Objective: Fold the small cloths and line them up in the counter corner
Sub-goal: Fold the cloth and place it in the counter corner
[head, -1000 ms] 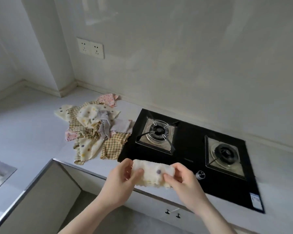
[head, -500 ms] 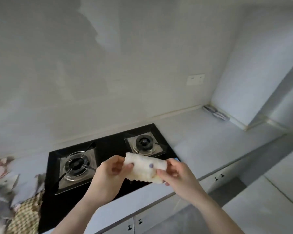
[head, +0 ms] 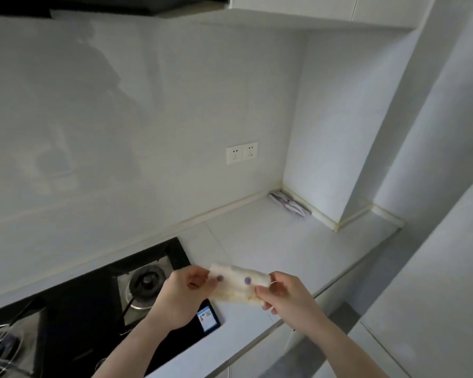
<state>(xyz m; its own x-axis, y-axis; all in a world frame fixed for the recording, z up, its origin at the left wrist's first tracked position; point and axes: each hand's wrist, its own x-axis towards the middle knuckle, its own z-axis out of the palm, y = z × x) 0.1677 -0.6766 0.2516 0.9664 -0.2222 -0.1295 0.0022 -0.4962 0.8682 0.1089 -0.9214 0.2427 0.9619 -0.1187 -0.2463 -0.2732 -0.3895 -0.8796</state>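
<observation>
1. Head view: I see both hands raised above the front edge of the surface (head: 284, 241), beside the right end of the black hob (head: 93, 309)
2. My left hand (head: 180, 298) pinches the left end of the folded cloth (head: 239, 285); thumb and fingers are curled onto the fabric
3. My right hand (head: 284, 296) pinches the right end of the same cloth, fingers curled around its lower edge
4. The folded cloth is cream with purple dots. It is held clear of the surface, stretched roughly level between the two hands, and it is not touching the hob
5. A row of already folded cloths (head: 290, 204) lies in the far corner of the surface, against the side wall, well apart from the hands
6. A double wall socket (head: 242, 152) sits on the back wall above the surface
7. The right burner (head: 147, 279) of the hob is just left of my left hand; a label (head: 208, 317) marks the hob's near right corner
</observation>
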